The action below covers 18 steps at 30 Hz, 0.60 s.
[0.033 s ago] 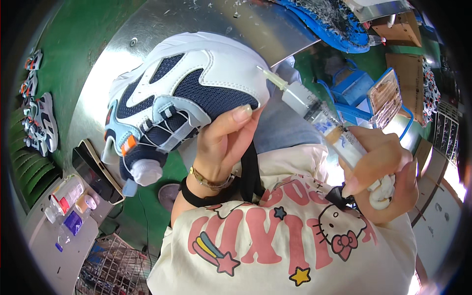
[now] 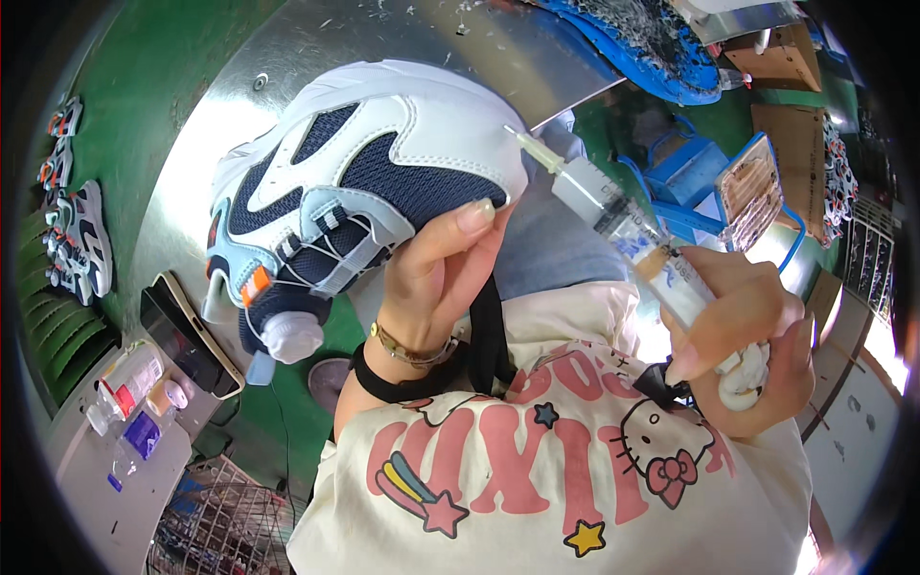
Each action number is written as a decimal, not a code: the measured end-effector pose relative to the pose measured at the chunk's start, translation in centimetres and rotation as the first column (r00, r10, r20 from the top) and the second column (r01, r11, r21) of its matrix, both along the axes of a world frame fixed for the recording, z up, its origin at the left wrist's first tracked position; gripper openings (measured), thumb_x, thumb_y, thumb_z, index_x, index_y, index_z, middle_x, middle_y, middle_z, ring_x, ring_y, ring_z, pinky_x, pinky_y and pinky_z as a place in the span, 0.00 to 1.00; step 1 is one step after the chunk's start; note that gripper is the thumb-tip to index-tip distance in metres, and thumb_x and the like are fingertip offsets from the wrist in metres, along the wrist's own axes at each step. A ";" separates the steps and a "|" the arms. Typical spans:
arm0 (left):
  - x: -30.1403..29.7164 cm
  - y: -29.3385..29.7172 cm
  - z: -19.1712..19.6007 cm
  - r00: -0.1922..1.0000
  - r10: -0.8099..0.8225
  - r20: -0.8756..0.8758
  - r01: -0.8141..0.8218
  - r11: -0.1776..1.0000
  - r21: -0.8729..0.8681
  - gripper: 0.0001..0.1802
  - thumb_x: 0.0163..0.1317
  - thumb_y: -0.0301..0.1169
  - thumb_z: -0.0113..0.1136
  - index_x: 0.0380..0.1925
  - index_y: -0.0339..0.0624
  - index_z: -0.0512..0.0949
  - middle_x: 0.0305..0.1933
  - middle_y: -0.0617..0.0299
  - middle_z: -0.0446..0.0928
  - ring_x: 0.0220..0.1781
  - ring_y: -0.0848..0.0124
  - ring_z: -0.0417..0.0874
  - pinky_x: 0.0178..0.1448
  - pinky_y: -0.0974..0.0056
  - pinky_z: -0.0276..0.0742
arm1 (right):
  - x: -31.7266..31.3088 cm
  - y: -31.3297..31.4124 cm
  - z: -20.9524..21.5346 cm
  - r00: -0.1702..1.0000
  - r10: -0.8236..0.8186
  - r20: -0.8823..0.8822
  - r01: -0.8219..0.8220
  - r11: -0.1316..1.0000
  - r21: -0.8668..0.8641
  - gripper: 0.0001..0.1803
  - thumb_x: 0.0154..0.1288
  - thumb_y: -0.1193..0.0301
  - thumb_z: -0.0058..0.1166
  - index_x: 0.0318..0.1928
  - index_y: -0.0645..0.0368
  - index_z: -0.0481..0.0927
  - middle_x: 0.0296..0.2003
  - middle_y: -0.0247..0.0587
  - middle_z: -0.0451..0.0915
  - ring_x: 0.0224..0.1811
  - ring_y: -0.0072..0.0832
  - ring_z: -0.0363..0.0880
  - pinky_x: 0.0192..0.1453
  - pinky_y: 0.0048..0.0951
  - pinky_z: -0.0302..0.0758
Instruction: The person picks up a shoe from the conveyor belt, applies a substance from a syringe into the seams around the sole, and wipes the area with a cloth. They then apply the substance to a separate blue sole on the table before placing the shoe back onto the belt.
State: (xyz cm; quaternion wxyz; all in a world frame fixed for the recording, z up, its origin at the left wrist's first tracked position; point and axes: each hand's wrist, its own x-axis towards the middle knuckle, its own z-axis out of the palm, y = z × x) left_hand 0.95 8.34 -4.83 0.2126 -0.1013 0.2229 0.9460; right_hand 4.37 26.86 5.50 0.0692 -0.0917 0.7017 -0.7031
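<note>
My left hand (image 2: 436, 278) grips a white and navy mesh sneaker (image 2: 355, 182) from underneath, thumb on its side, holding it up in front of me. A bracelet and a black band sit on that wrist. My right hand (image 2: 757, 335) is closed around a large clear syringe (image 2: 623, 220) holding an amber liquid. A wad of white cloth (image 2: 743, 369) is tucked in the same palm. The syringe's thin tip (image 2: 517, 139) touches the sneaker's white edge at its right end.
A shiny metal worktable (image 2: 287, 57) lies behind the shoe. Blue soles (image 2: 652, 48) lie at the top right, above a blue crate (image 2: 685, 172) and a cardboard box (image 2: 791, 125). At the left are more sneakers (image 2: 77, 240), a phone (image 2: 187, 335), small bottles (image 2: 129, 379) and a wire basket (image 2: 220, 527).
</note>
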 end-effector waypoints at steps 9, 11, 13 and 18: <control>-2.3 0.8 0.7 0.991 0.118 -0.055 -0.112 0.988 0.110 0.21 0.53 0.22 0.52 0.50 0.36 0.67 0.52 0.59 0.70 0.57 0.67 0.69 0.68 0.57 0.55 | -1.1 -0.6 0.2 0.990 0.080 -0.115 -0.064 0.989 0.135 0.30 0.68 0.55 0.21 0.21 0.57 0.74 0.22 0.53 0.72 0.17 0.34 0.64 0.24 0.32 0.57; -2.7 1.0 2.4 0.987 0.157 0.045 -0.162 0.977 0.140 0.12 0.55 0.23 0.54 0.41 0.35 0.74 0.43 0.59 0.77 0.49 0.70 0.76 0.64 0.62 0.65 | -1.2 -1.3 0.0 0.995 0.029 -0.093 -0.014 0.987 0.160 0.31 0.68 0.54 0.20 0.21 0.56 0.74 0.20 0.51 0.72 0.17 0.34 0.63 0.24 0.32 0.58; -3.0 1.1 3.7 0.979 0.179 0.099 -0.189 0.976 0.112 0.11 0.55 0.25 0.55 0.39 0.35 0.75 0.41 0.59 0.77 0.49 0.70 0.76 0.63 0.62 0.66 | -1.4 -1.7 -0.7 0.997 -0.023 -0.071 0.036 0.981 0.191 0.32 0.68 0.53 0.19 0.21 0.55 0.74 0.18 0.49 0.72 0.16 0.34 0.63 0.24 0.32 0.59; -3.3 0.6 6.0 0.931 0.212 0.297 -0.226 0.974 0.014 0.11 0.55 0.31 0.59 0.35 0.36 0.74 0.39 0.61 0.78 0.44 0.73 0.77 0.58 0.67 0.72 | -2.4 -2.5 -3.1 0.896 -0.038 -0.443 0.033 0.999 -0.017 0.21 0.64 0.65 0.29 0.25 0.61 0.76 0.13 0.34 0.73 0.10 0.23 0.55 0.15 0.27 0.53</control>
